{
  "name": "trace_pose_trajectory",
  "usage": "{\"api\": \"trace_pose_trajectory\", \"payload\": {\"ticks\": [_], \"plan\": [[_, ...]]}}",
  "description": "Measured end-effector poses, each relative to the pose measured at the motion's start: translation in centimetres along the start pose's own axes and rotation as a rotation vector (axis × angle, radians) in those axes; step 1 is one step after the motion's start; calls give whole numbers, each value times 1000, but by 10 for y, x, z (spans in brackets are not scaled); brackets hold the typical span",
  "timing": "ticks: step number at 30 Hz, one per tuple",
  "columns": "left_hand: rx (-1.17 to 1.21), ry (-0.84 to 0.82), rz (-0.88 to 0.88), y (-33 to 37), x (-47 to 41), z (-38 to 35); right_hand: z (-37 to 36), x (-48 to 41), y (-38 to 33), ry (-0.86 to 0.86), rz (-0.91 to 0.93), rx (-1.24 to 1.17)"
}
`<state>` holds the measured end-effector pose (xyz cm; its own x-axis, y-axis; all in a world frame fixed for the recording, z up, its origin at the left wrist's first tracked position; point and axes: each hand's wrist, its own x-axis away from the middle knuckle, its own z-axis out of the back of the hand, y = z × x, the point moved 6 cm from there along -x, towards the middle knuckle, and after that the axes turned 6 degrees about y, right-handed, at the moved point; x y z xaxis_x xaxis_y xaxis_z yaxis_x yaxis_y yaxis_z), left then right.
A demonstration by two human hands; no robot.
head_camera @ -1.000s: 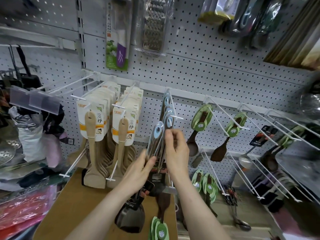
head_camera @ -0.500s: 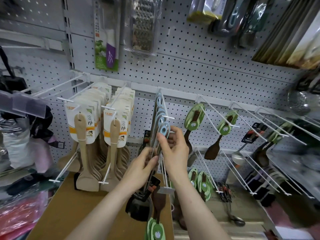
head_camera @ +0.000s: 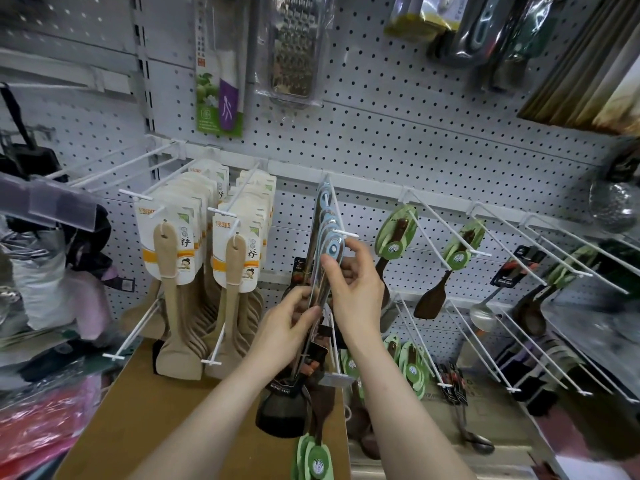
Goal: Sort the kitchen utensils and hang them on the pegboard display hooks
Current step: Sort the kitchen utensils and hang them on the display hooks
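Utensils with green tags (head_camera: 316, 460) hung nearest, below the left wrist, over a brown board (head_camera: 138, 427). Just above them hung a black ladle (head_camera: 282, 410). The left hand (head_camera: 289, 329) had its fingers and thumb curled round the metal shaft of a blue-tagged utensil (head_camera: 333, 249), low on the handle. The right hand (head_camera: 356, 292), just beside and above the left, pinched the same utensil near its blue tag, thumb in front and fingers behind. The tag's hole sat close under the tip of a white hook (head_camera: 347, 233); whether it was threaded on could not be told. Behind it a row of like utensils (head_camera: 325, 206) hung along that hook. Left of the left hand hung wooden spatulas (head_camera: 169, 271) on cream cards. Right of the right hand hung dark spoons (head_camera: 396, 237) with green tags. Beyond and above both hands, on the pegboard (head_camera: 415, 140), hung a packaged grater (head_camera: 296, 53).
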<state>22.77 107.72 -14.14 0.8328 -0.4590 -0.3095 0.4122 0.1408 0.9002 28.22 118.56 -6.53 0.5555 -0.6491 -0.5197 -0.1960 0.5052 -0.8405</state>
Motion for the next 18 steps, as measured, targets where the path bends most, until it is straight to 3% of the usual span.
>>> {"api": "trace_pose_trajectory", "payload": {"ticks": [5,18], "plan": [[-71,5,14,-13,2,7,-5,-5,4,0,-28,14],[-341,200,-164,-14,-4,35,-18,-9,7,63,-88,-70]]}}
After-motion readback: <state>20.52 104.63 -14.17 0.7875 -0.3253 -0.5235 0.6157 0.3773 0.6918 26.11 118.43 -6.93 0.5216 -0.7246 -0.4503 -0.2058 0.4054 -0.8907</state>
